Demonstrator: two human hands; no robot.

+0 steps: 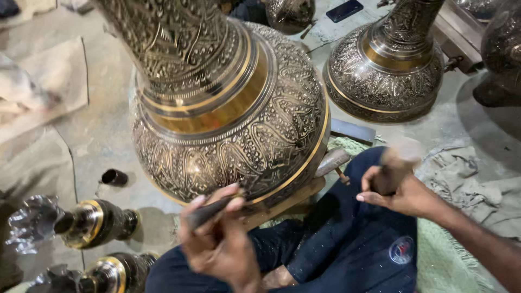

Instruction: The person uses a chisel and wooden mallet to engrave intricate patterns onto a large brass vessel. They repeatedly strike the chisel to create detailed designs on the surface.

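2 bare hands work at the lower curve of a large engraved brass vase with polished gold bands [228,108], which lies tilted on the grey concrete floor [103,135] and against the person's lap, its wide belly resting on a pale wooden block [287,198]. The left hand [220,241] is closed around a thin dark metal chisel [211,210], pinched between thumb and fingers, with the tip of the tool set against the vase's lowest gold band just above the block. The right hand [399,187] is clenched on a dark-handled hammer [392,168], which is blurred, so its head cannot be made out; it hangs apart from the chisel, over the person's dark blue trouser leg [347,239]. A second engraved brass vessel with a gold collar [385,70] stands toward the far right of the floor, well apart from the hands, with a flat grey metal bar [353,130] lying between it and the large vase. Near the left edge of the floor sit 2 smaller brass fittings with gold rings [95,222], one below the other, and a small dark cylinder [115,177] just beyond them. Crumpled grey cloth [472,173] lies to the right, beside a green woven mat [445,255].
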